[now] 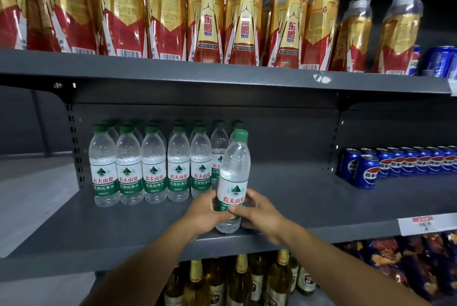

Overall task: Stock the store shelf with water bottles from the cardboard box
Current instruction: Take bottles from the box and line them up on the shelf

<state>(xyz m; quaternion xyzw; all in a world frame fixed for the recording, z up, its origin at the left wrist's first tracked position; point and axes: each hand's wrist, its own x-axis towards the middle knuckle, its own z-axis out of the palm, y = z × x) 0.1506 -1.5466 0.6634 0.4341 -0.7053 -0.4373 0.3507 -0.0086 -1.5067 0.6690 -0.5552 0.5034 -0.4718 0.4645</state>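
Two hands grip one water bottle that I hold upright at the front edge of the grey shelf. My left hand wraps its lower label; my right hand curls round the other side. Just left of it stand rows of green-capped stocked bottles. Blue cans sit toward the shelf's right end.
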